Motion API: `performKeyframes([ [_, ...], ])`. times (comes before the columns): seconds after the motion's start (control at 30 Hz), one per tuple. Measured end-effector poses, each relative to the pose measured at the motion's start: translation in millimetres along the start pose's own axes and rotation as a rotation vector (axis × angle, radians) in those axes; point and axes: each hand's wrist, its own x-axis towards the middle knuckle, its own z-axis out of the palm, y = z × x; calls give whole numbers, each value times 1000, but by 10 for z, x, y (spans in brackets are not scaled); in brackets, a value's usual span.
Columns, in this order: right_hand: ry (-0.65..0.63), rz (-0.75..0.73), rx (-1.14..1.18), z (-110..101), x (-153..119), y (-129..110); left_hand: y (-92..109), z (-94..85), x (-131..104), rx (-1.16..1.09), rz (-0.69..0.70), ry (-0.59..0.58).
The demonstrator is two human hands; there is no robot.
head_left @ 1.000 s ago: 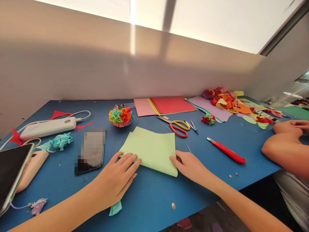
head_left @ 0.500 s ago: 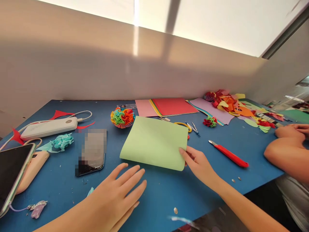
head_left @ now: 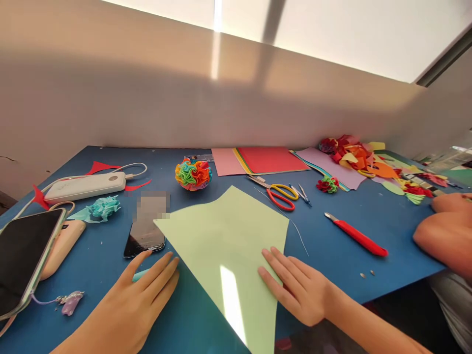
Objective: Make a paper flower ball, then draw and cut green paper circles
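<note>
A light green sheet of paper [head_left: 228,241] lies turned at an angle on the blue table, its left corner over a phone [head_left: 147,231]. Across the sheet's right edge rests my right hand [head_left: 298,290], fingers outstretched and flat on the paper. My left hand [head_left: 143,295] is beside the sheet's lower left edge, fingers apart, low over the table and holding nothing. Just beyond the paper are scissors [head_left: 275,191] with one red and one yellow handle loop, and a thin wire [head_left: 298,233].
A multicoloured paper ball [head_left: 193,174] and stacked coloured paper [head_left: 273,160] sit at the back. To the right lie a red cutter [head_left: 357,236] and another person's arm [head_left: 446,231]. A white power bank [head_left: 86,188] and another phone [head_left: 25,260] are at left.
The green sheet has come down nearer and turned, exposing the scissors and wire. My right hand has gone from pinching its edge to lying flat; my left hand has shifted left.
</note>
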Motion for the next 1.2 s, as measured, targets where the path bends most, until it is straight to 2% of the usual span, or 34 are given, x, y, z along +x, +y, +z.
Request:
performKeyframes([
  [0.07, -60, -20, 35, 51, -18, -70, -18, -53, -13, 48, 12, 87],
  [0.17, -114, 74, 168, 111, -113, -102, -42, -100, -52, 171, 63, 180],
  [0.23, -139, 166, 273, 130, -182, -82, -48, -114, -56, 192, 93, 139],
  [0.33, -183, 264, 424, 137, -241, -23, -21, -117, 16, 125, 178, 9],
  [0.43, -320, 325, 570, 137, -262, 54, 50, -88, 131, 34, 217, -52],
  [0.53, -433, 370, 724, 136, -284, 145, 148, 10, 194, -58, 178, -79],
  [0.63, -473, 389, 797, 119, -286, 209, 222, 171, 192, -128, 80, -75],
  [0.77, -442, 395, 663, 71, -218, 138, 146, 351, 187, -88, 103, -42],
  [0.87, -320, 373, 469, 63, -150, -38, -28, 405, 232, -59, 68, 13],
  [0.97, -218, 325, 291, 108, -109, -226, -146, 400, 321, 19, 58, -1],
  [1.07, -156, 332, 184, 175, -95, -319, -107, 372, 418, 82, 123, 47],
  [1.2, -208, 361, 178, 183, -66, -229, 50, 347, 478, 115, 184, 120],
])
